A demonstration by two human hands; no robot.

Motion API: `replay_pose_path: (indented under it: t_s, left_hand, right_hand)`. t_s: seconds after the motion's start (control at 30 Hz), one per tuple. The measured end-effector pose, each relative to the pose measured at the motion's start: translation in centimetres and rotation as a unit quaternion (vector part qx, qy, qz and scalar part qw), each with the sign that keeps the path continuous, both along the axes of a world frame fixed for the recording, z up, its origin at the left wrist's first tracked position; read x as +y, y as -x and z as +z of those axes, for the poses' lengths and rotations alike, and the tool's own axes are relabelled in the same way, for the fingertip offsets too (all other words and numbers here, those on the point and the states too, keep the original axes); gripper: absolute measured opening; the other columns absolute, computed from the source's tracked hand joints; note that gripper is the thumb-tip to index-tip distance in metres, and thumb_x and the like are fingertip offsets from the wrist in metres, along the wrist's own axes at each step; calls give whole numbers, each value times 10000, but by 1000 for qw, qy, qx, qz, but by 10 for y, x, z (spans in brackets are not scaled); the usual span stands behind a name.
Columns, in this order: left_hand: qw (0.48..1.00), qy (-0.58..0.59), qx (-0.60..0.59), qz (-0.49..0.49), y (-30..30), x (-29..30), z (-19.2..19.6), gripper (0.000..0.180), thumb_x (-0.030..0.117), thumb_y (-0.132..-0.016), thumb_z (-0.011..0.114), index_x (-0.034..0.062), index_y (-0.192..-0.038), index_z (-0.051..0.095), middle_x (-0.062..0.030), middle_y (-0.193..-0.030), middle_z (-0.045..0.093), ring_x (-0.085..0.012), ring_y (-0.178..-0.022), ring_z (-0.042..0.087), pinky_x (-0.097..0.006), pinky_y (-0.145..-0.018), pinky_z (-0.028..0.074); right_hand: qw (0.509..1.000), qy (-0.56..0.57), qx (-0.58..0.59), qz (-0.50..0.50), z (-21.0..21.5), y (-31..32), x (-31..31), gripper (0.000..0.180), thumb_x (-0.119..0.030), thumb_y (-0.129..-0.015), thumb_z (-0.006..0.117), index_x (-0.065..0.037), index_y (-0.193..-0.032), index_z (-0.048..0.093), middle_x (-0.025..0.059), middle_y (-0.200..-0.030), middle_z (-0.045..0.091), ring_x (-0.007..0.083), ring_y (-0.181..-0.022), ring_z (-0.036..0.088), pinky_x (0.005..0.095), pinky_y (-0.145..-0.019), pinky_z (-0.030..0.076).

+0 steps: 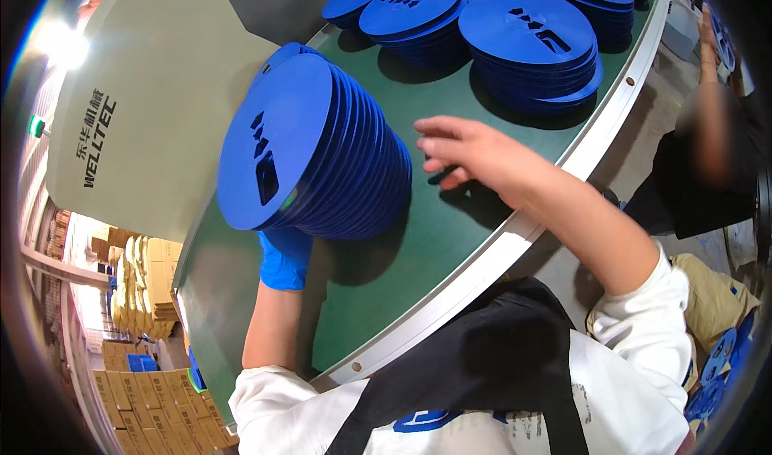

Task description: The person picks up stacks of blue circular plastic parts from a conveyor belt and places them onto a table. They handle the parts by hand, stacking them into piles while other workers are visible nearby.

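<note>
A tilted stack of blue round plastic discs (322, 153) with cut-out slots stands on edge on the green table (434, 254). My left hand (285, 258), in a blue glove, grips the stack from underneath at its lower edge. My right hand (462, 153) is bare, fingers spread, hovering just right of the stack's back end and holding nothing. Whether its fingertips touch the discs cannot be told.
Flat stacks of the same blue discs (531, 45) lie at the far side of the table. A metal rim (482, 270) bounds the table. A beige machine housing (153, 109) rises at left. Cardboard boxes (149, 286) sit lower left. Another person (708, 174) stands at right.
</note>
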State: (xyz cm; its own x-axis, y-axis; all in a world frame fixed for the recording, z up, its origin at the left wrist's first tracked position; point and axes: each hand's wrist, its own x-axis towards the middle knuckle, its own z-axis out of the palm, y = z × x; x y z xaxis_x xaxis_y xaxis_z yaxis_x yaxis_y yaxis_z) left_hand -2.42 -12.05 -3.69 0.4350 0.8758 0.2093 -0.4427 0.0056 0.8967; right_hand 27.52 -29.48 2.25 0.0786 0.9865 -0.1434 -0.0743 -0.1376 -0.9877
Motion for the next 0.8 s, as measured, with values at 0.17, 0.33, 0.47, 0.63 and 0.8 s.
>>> replay_pose_path:
  t_s: [0.17, 0.33, 0.47, 0.63, 0.8]
  left_hand:
    - [998, 31, -19, 43, -9, -25, -13, 525, 413, -995, 523, 86, -1403, 470, -104, -1369, 542, -254, -1215, 542, -410, -1042, 454]
    - [998, 52, -14, 38, -11, -31, -20, 567, 412, -1028, 449, 87, -1480, 349, -152, -1457, 451, -318, -1285, 485, -478, -1109, 396]
    - [999, 27, -36, -5, -11, -31, -20, 578, 428, -1028, 440, 89, -1484, 335, -150, -1463, 444, -320, -1288, 481, -478, -1107, 398]
    - [999, 28, -20, 0, -8, -31, -20, 584, 434, -1026, 443, 91, -1485, 331, -151, -1456, 452, -313, -1285, 486, -474, -1100, 407]
    - [1000, 14, -11, 21, -7, -30, -22, 587, 438, -1024, 446, 91, -1484, 334, -148, -1455, 454, -299, -1283, 488, -462, -1100, 411]
  right_hand:
    - [994, 70, 80, -6, -14, 8, 29, 527, -171, -983, 527, -7, -1462, 380, 123, -1330, 522, 150, -997, 579, 303, -832, 520]
    - [999, 10, 38, 23, -23, 12, 33, 438, -102, -951, 518, -13, -1379, 505, 90, -1184, 599, 136, -935, 569, 297, -814, 510]
    - [1000, -9, -12, 12, -18, 17, 28, 393, -92, -936, 528, -16, -1321, 559, 74, -1087, 631, 137, -922, 577, 293, -824, 507]
    - [999, 5, -51, 7, -11, 15, 25, 306, -94, -938, 534, 0, -1220, 605, 68, -1043, 642, 140, -925, 587, 291, -833, 507]
    - [998, -37, -44, -21, -15, 15, 23, 279, -98, -942, 535, 3, -1188, 619, 75, -1042, 642, 135, -915, 595, 283, -802, 509]
